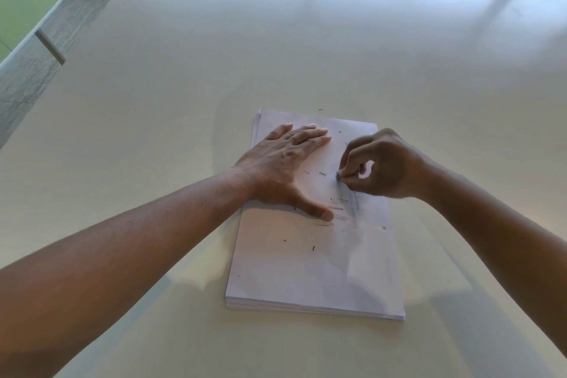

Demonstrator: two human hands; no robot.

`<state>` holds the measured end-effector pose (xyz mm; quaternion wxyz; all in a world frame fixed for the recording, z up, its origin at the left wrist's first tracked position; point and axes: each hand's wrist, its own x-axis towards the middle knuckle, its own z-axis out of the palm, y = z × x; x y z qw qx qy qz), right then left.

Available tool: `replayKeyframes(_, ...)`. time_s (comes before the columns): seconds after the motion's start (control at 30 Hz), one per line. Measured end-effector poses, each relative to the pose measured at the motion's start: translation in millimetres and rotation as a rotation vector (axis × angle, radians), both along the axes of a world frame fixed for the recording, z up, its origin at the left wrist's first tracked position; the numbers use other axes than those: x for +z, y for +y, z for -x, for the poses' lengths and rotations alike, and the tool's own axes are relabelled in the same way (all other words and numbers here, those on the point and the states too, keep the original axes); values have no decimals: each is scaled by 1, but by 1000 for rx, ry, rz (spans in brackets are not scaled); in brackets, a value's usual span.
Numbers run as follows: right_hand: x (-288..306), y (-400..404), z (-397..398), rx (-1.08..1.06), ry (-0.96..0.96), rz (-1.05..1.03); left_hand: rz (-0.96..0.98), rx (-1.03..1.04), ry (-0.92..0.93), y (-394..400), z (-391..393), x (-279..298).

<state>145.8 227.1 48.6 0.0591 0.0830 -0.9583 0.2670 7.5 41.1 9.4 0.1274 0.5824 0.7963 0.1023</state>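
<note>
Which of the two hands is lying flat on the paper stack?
The left hand, fingers straight, pressing on the paper stack; the right hand instead has curled fingers pinching a small dark-tipped piece against it.

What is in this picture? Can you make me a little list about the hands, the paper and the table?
left hand: flat on the paper, fingers straight, pressing it down
right hand: pinches a small dark bit, maybe an eraser, tip against the top sheet
paper: white stack lying on the table
marks: faint pencil lines just below the bit
crumbs: little dark specks scattered over the sheet
table: pale and shiny
</note>
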Motion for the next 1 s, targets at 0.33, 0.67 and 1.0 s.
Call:
replayKeyframes(0.33, -7, 8, 22, -180, 88, -40, 12, -2, -1, 1, 0, 0)
replayKeyframes(0.67, -4, -4, 1, -36, -19, 47, -5, 5, -2, 1, 0, -1)
replayKeyframes(1.0, -11, -23, 13, -22, 34, 87, -13, 2, -1, 2, 2, -4)
